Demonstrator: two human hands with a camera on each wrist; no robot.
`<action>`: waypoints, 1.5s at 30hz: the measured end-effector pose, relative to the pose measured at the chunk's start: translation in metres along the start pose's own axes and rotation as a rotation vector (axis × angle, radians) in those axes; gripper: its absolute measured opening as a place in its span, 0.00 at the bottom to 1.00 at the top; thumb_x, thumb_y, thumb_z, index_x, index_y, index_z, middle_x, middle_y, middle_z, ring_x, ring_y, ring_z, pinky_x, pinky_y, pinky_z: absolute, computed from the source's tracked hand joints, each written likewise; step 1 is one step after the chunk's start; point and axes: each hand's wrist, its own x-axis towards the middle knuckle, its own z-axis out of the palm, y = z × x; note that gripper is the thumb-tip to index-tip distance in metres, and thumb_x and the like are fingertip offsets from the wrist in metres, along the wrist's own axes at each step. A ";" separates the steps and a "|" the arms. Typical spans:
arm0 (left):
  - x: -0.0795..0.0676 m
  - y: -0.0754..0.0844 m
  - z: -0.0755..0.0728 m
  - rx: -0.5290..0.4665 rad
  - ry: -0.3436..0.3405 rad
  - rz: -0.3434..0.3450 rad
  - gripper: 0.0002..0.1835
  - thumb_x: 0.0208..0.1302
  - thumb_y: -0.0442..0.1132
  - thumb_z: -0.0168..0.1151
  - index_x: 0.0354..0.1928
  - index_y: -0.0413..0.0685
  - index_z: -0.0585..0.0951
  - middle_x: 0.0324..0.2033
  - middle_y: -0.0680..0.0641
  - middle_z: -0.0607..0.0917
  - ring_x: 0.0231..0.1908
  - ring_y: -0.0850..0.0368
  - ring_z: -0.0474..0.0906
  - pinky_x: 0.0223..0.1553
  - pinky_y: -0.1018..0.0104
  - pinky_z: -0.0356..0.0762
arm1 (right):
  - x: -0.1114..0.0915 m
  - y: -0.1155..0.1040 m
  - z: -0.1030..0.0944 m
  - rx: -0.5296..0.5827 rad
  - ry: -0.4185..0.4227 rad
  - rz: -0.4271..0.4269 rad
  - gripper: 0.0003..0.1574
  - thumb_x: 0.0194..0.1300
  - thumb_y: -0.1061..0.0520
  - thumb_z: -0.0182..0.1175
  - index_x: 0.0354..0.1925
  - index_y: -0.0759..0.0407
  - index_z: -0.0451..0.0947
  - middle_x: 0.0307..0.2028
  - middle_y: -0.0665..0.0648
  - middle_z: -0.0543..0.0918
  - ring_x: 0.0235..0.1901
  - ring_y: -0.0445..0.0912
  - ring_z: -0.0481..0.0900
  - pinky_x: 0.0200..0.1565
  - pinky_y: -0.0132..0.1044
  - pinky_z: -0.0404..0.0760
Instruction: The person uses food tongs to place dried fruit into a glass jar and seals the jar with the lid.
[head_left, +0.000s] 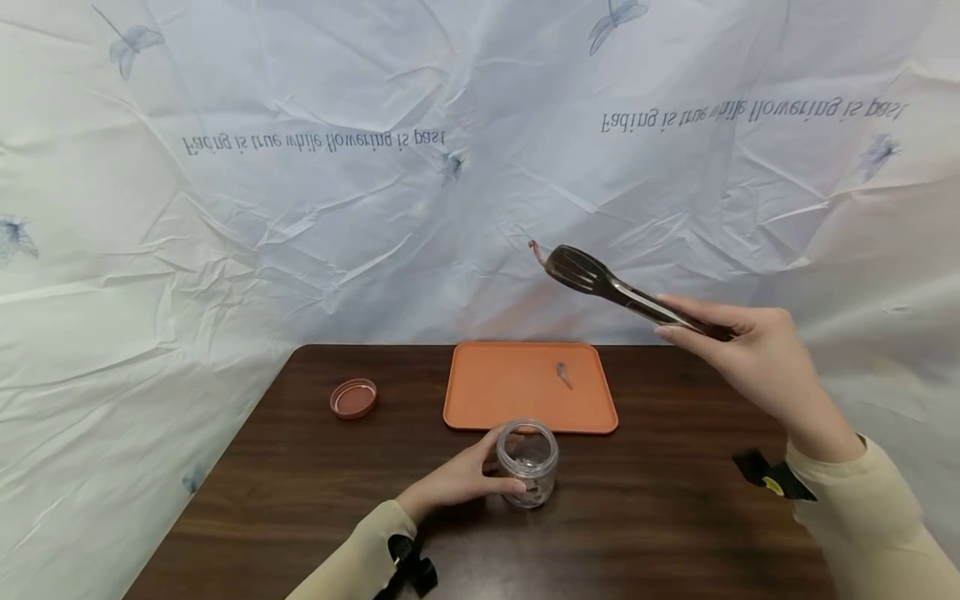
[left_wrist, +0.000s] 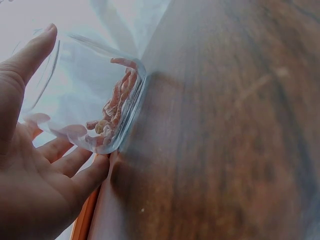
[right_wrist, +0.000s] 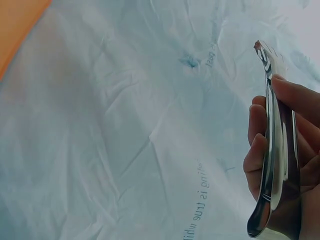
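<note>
My left hand (head_left: 461,475) grips a clear, lidless jar (head_left: 537,490) standing on the table, thumb on the near side and fingers round the far side. At the jar's bottom, the left wrist view shows several thin pinkish-brown shrimp-like pieces (left_wrist: 120,97). Raised high on the right, my right hand (head_left: 772,367) squeezes a pair of metal tongs (head_left: 637,300), their tips pointing left. A small curled reddish piece (head_left: 536,252) sticks out from between those tips, well above the tray. One more thin greyish-pink piece (head_left: 563,374) lies on the orange tray (head_left: 491,387).
The brown wooden table (head_left: 300,483) reaches back to a wrinkled white printed cloth (head_left: 360,208), which also hangs along the left. A round reddish-brown lid (head_left: 354,399) lies at the back left. The tray sits just behind the jar.
</note>
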 end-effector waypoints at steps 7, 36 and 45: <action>0.000 0.001 0.002 -0.007 0.008 -0.009 0.45 0.65 0.51 0.71 0.77 0.75 0.54 0.71 0.51 0.66 0.70 0.51 0.65 0.64 0.66 0.72 | -0.015 -0.006 0.001 -0.052 -0.100 -0.075 0.29 0.57 0.60 0.76 0.56 0.40 0.86 0.41 0.43 0.89 0.16 0.31 0.41 0.16 0.30 0.57; 0.000 -0.001 0.001 0.023 0.015 0.002 0.46 0.65 0.51 0.70 0.77 0.76 0.53 0.72 0.49 0.66 0.72 0.55 0.61 0.65 0.65 0.71 | -0.037 0.001 0.014 -0.204 -0.292 -0.181 0.26 0.56 0.53 0.77 0.53 0.37 0.87 0.23 0.33 0.82 0.16 0.24 0.44 0.14 0.22 0.56; 0.002 -0.001 0.000 0.016 0.004 0.006 0.44 0.66 0.50 0.70 0.76 0.77 0.55 0.73 0.51 0.64 0.72 0.55 0.62 0.65 0.62 0.72 | -0.049 0.009 0.034 -0.225 -0.399 -0.137 0.23 0.59 0.49 0.74 0.54 0.39 0.87 0.14 0.29 0.53 0.16 0.26 0.43 0.16 0.24 0.54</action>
